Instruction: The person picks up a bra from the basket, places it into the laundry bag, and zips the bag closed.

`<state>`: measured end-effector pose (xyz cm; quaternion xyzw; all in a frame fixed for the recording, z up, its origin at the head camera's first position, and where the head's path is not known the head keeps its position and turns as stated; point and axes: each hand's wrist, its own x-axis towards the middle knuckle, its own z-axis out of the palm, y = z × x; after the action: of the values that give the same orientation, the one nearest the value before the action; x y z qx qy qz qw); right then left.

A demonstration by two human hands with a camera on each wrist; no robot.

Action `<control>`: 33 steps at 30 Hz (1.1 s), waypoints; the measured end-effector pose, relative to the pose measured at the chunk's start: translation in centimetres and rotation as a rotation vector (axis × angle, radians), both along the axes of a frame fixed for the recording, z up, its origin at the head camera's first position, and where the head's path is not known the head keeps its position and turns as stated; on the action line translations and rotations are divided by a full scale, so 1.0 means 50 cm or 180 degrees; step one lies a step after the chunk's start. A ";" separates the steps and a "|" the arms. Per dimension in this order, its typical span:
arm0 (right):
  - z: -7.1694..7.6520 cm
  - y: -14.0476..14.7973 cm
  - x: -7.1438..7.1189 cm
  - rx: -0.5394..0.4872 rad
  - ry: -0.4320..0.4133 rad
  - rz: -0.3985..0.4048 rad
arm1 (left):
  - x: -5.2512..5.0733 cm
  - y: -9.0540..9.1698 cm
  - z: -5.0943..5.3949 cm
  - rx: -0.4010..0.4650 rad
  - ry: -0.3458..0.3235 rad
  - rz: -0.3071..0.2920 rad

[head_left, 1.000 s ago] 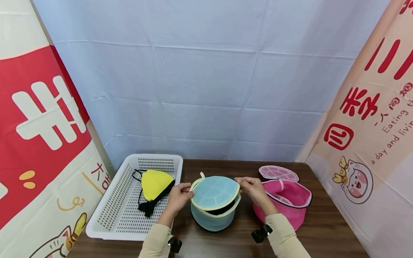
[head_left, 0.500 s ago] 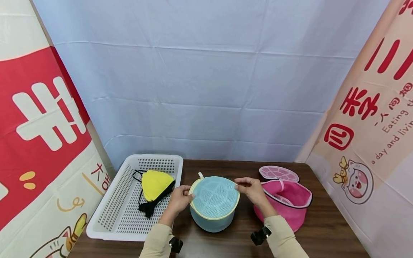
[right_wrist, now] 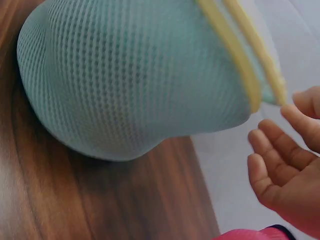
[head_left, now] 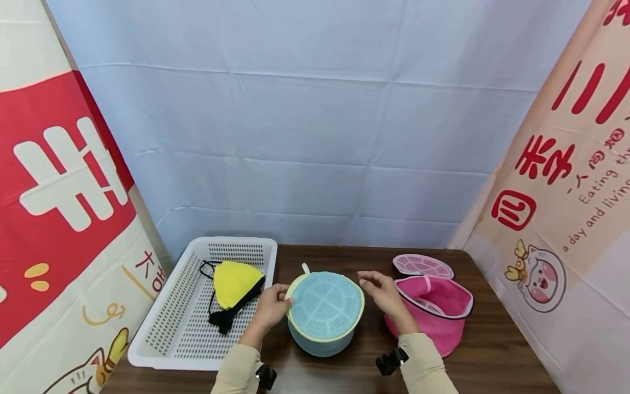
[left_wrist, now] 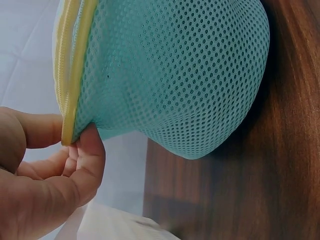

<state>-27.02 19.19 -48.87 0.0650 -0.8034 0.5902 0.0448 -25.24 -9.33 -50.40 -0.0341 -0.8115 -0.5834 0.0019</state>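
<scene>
A round light-blue mesh laundry bag (head_left: pixel 325 346) with yellow zip edging stands on the table in front of me. Its mesh lid (head_left: pixel 326 306) lies over the top, and whatever is inside is hidden. With thumb and fingers, my left hand (head_left: pixel 272 307) pinches the yellow edge at the left side; the left wrist view shows the zip edging (left_wrist: pixel 75 85) in that pinch. At the right side my right hand (head_left: pixel 385 295) hovers with loosely bent fingers, close to the rim. In the right wrist view its fingertips (right_wrist: pixel 255 137) hold nothing, and a narrow gap separates lid and bag edge.
To the left stands a white perforated basket (head_left: pixel 143 350) holding a yellow cup-shaped garment (head_left: pixel 235 282) with black trim and cords. A pink laundry bag (head_left: pixel 443 328) sits at the right, its lid (head_left: pixel 424 266) folded back. The brown table (head_left: pixel 497 339) meets a hanging cloth behind.
The blue bag's lid has come down over its dark opening. My right hand has let go of the lid edge, while my left hand keeps its pinch.
</scene>
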 end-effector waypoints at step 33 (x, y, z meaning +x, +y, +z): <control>-0.067 -0.009 -0.089 -0.0178 -0.0373 0.0724 | 0.001 0.013 0.006 -0.0184 0.0200 0.0015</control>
<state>-31.46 18.76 -52.24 0.1199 -0.7753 0.6164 -0.0677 -25.18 -8.68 -50.12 -0.0506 -0.8276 -0.5583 0.0277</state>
